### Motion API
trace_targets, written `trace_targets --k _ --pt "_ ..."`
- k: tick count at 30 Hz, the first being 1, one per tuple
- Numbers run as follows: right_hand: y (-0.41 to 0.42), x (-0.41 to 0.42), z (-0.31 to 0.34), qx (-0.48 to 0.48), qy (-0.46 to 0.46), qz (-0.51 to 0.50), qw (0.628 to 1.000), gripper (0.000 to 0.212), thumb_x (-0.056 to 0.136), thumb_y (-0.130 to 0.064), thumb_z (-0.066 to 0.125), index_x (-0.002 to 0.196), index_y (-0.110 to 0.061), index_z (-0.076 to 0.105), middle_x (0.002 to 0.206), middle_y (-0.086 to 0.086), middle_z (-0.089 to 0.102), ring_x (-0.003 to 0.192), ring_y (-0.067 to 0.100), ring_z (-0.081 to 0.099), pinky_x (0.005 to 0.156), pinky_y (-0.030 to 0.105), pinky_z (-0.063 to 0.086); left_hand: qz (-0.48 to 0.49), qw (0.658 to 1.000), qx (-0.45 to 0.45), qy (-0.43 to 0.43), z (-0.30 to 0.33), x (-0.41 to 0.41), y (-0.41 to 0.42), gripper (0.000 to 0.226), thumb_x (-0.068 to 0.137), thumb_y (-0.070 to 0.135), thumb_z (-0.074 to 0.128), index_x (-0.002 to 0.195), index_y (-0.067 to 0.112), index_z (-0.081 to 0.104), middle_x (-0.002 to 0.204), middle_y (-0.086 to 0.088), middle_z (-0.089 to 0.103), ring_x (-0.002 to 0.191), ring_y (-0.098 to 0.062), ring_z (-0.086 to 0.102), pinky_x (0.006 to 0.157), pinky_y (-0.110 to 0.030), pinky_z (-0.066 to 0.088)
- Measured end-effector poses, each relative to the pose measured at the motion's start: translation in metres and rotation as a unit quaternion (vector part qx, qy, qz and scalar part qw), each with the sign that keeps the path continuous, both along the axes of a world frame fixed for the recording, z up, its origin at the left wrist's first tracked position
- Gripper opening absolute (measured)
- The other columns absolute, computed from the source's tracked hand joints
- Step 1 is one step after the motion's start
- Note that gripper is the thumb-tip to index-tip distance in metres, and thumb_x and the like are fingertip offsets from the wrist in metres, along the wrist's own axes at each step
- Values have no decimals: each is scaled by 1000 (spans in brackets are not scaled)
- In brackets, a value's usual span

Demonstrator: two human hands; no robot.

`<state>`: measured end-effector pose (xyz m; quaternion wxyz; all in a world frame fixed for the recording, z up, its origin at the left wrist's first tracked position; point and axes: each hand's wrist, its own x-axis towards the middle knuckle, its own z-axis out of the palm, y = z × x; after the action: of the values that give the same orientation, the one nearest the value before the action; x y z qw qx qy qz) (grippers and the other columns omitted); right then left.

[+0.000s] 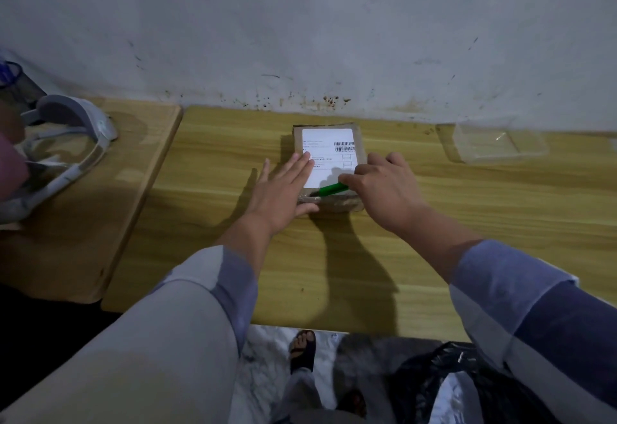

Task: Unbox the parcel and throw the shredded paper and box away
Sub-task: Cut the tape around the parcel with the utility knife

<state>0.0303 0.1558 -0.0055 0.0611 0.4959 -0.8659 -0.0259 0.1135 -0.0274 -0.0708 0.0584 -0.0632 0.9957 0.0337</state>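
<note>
My left hand point(283, 186) lies flat and open on the brown cardboard parcel with a white shipping label point(329, 160), which sits near the back edge of the light wooden desk point(434, 223). My right hand point(384, 186) grips a green-handled cutter point(332, 189), its tip at the parcel's near edge. A clear plastic tray point(497, 143) rests toward the desk's back right.

Brown parcel point(329, 163) with white barcoded label point(329, 156), green tool point(332, 189) (perhaps a cutter), yellow wood-grain table point(434, 223) — black bag point(430, 377).
</note>
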Motion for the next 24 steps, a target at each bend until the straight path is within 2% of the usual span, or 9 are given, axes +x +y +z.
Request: trace_targets --k 2,4,10,16,20,24 --pt "5 0 1 3 10 -2 1000 40 91 -12 50 128 -26 56 104 1 69 103 28 50 76 36 27 2 1000 -30 -6 1 0 3 88 89 63 36 152 18 -6 161 3 -11 148 -13 -9 119 -54 -1" --pt "6 2 -1 -12 15 5 1000 38 88 -10 54 123 -24 61 97 2 71 98 29 53 76 37 30 4 999 -41 -13 1 -1 5 88 90 64 34 152 17 -7 161 2 -12 148 -13 -9 118 -54 -1" --pt "19 -6 0 -9 24 -24 999 40 87 -9 52 121 -27 60 96 -1 69 97 28 50 72 34 20 1 998 -54 -15 0 -2 5 88 90 65 32 152 17 -8 161 2 -13 148 -14 -10 118 -53 -1" --pt "26 -13 0 6 17 -19 1000 40 88 -9 50 121 -28 60 98 -1 69 99 28 51 74 35 25 0 998 -57 -25 3 -3 5 88 90 64 31 151 17 -9 160 2 -14 148 -14 -11 118 -53 -1" --pt "39 -19 -7 -27 44 -38 998 40 82 -5 58 113 -28 68 81 -2 69 87 28 53 70 33 22 0 998 -51 -26 5 -3 7 87 91 63 33 152 16 -8 161 1 -13 148 -14 -11 118 -53 -3" --pt "36 -12 -7 -13 18 -54 998 40 87 -7 52 119 -28 62 88 -2 68 94 28 50 71 35 21 8 998 -61 -23 8 -9 15 92 89 70 28 152 14 -7 160 -2 -15 148 -15 -12 118 -57 -4"
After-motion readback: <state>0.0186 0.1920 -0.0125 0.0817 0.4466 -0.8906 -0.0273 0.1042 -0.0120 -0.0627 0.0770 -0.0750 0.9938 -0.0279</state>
